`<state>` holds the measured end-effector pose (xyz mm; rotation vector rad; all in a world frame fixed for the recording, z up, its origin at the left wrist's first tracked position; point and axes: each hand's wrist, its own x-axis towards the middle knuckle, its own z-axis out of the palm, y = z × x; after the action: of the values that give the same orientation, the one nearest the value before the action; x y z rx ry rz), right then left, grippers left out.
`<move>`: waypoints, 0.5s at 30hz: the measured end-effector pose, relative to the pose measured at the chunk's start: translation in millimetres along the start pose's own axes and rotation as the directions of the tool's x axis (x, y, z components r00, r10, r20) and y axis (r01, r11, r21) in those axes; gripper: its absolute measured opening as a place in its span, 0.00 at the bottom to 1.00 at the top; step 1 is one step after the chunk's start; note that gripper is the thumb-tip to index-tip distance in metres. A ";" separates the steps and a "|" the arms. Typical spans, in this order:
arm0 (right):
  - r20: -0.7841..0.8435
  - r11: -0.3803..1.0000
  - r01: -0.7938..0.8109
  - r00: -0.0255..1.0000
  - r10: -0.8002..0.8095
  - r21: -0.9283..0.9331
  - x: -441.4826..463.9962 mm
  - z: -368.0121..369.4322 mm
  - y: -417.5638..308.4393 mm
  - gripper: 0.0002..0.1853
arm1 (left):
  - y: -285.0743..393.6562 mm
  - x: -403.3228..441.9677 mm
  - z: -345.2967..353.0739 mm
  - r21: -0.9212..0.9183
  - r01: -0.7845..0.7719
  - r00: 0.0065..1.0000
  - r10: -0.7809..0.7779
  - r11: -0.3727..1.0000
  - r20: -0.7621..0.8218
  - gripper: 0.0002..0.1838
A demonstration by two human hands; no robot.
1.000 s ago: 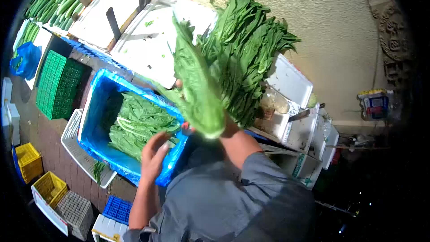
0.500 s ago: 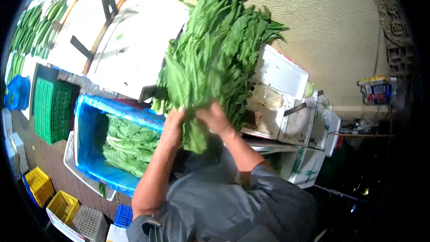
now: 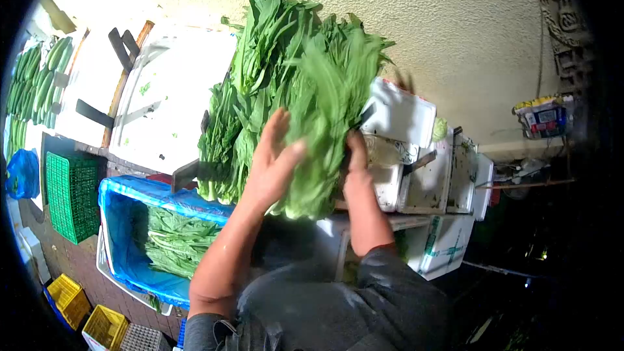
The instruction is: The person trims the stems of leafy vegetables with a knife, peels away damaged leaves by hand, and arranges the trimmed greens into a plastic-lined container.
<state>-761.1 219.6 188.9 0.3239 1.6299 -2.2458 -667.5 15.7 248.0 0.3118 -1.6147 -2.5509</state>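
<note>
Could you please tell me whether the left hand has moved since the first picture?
Yes: against the blue bin, the left hand has moved rightward in view, from its edge toward the greens.

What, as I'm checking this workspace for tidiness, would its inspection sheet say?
Surface: white tray dotted with leaf scraps and dark specks.
Job's things: leafy greens piled against the wall; a blurred bundle between the hands; more greens inside the blue-lined box.
Clutter: green crate, yellow crates and blue bag, all on the left.
Grip: left hand open, contact unclear; right hand beside the bundle, fingers partly hidden.
Cables: nothing seen for certain.
Surroundings: long green vegetables far left; dark area lower right.
</note>
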 end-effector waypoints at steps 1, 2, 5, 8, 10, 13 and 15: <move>0.027 0.991 0.135 0.991 -0.135 -0.013 23.4 -15.9 -8.4 0.31 | 1.6 -5.3 -2.3 -0.004 -0.047 0.998 0.047 0.999 -0.036 0.41; -0.047 0.978 0.209 0.977 -0.209 -0.001 41.8 -16.2 -27.8 0.29 | -1.0 -12.3 -13.4 0.019 -0.019 1.000 0.020 1.000 -0.024 0.39; -0.016 0.888 0.455 0.890 -0.455 0.060 88.1 -14.5 -88.4 0.24 | -18.9 -56.3 -72.6 0.064 0.189 0.981 -0.185 0.980 -0.056 0.31; 0.121 0.866 0.459 0.888 -0.443 -0.200 124.0 -12.1 -117.6 0.25 | -61.5 -123.7 -131.3 0.098 0.359 0.883 -0.303 0.928 -0.359 0.27; 0.188 0.821 0.404 0.915 -0.358 -0.403 172.3 -27.8 -108.3 0.27 | -87.3 -176.6 -167.2 0.093 0.446 0.786 -0.339 0.890 -0.517 0.25; 0.046 0.549 0.259 0.928 -0.370 -0.794 230.5 -31.6 -58.9 0.41 | -132.4 -260.3 -215.4 0.012 0.524 0.647 -0.389 0.852 -0.656 0.27; 0.097 0.431 0.210 0.958 -0.271 -0.878 290.1 -61.8 0.0 0.55 | -143.3 -295.8 -221.8 -0.020 0.587 0.519 -0.396 0.809 -0.757 0.28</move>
<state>-1027.3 236.9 59.3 -0.1532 2.7414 -1.1846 -326.0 -59.4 60.9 1.8176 -1.5919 -1.9864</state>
